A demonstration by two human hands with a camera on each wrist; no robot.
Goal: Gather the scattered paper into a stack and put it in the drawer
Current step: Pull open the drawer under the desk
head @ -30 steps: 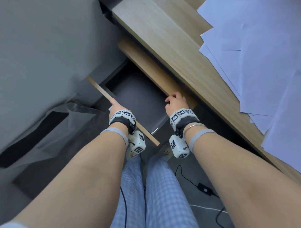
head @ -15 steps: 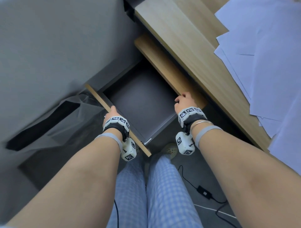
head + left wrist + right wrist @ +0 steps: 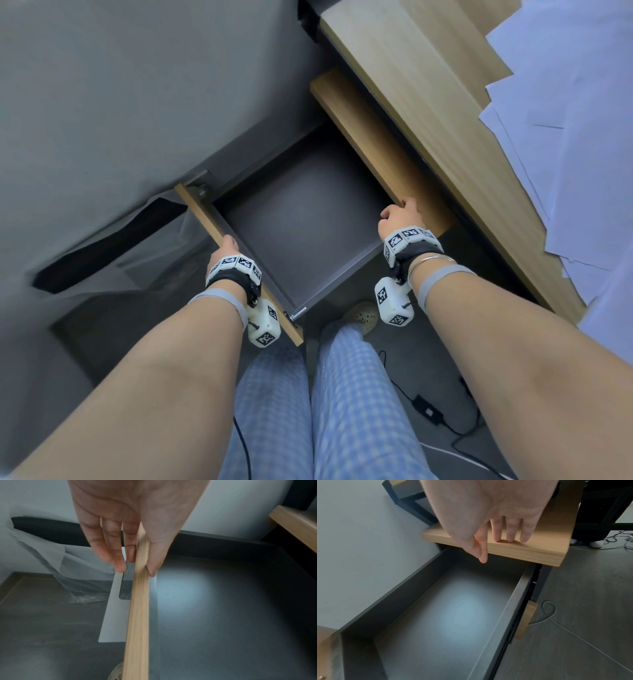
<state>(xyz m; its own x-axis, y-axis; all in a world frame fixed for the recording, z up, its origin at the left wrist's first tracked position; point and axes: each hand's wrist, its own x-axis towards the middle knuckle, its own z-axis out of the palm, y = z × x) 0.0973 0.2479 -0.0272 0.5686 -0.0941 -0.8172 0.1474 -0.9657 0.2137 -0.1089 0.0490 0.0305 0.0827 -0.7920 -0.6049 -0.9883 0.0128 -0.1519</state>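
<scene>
The dark grey drawer (image 3: 301, 219) stands pulled out below the wooden desk (image 3: 411, 68), with nothing inside it (image 3: 453, 615). My left hand (image 3: 227, 248) pinches the top edge of the drawer's wooden front (image 3: 202, 212), thumb inside and fingers outside (image 3: 141, 565). My right hand (image 3: 399, 216) rests with straight fingers on the wooden panel (image 3: 359, 126) above the drawer's back; three fingers lie flat on the panel (image 3: 530, 553). White paper sheets (image 3: 565, 102) lie scattered and overlapping on the desk at the right.
A grey wall runs along the left. A clear plastic bag (image 3: 137, 246) sits on the floor beside the drawer front. My legs in blue checked trousers (image 3: 308, 411) are below the drawer, and cables with a black box (image 3: 428, 411) lie on the floor.
The drawer has slid further out toward me, drawn by my left hand on its front. My right hand has stayed on the wooden panel.
</scene>
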